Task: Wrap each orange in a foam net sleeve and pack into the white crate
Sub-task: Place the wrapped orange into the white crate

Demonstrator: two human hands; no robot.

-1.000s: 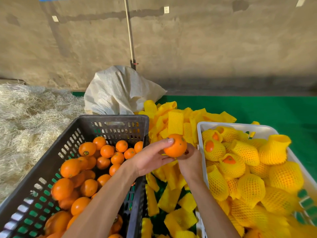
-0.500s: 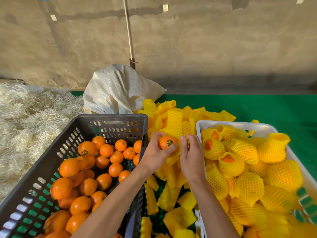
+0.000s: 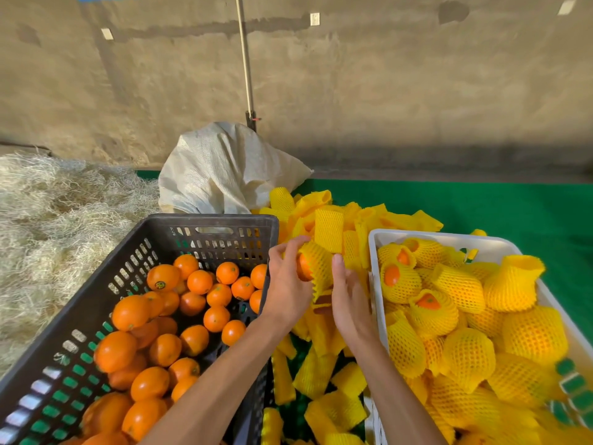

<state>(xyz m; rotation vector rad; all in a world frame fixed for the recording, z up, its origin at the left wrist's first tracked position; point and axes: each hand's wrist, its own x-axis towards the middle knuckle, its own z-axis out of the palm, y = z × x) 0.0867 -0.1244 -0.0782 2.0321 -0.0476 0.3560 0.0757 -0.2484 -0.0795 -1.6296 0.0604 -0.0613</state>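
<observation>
Green mat (image 3: 513, 213) below, left hand (image 3: 287, 284) fingers (image 3: 296, 244) curled on sleeved orange (image 3: 304, 268).

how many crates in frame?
2. The black crate sits on the left, holding bare oranges. The white crate sits on the right, holding netted oranges. Loose foam sleeves lie between them. None seems hidden.

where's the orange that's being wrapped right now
In the head view it is at centre, the orange half inside a foam sleeve, held by the left hand between the black crate and the white crate.
</observation>
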